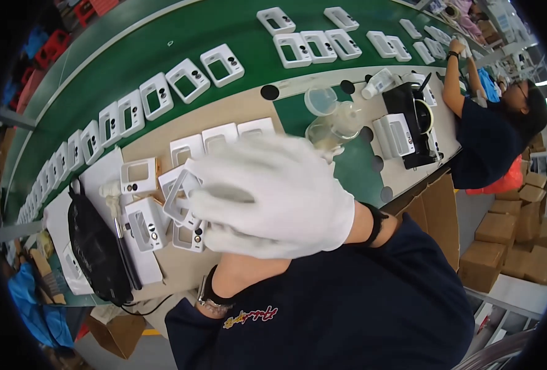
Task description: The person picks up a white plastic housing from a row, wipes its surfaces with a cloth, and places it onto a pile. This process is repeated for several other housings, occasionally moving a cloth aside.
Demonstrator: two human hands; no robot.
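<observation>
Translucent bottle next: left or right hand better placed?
Probably right. The right hand is on top and looks nearer the translucent bottle; the left hand is mostly hidden beneath it.

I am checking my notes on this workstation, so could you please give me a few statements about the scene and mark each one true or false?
1. The person's right hand is gloved in white. True.
2. White plastic housings stand in a line on the green belt. True.
3. Those housings are solid blocks without openings. False: many show a rectangular opening.
4. The clear bottle is to the right of the black pouch. True.
5. The pouch lies underneath the right hand. False: it lies apart from it, off to the left.
</observation>
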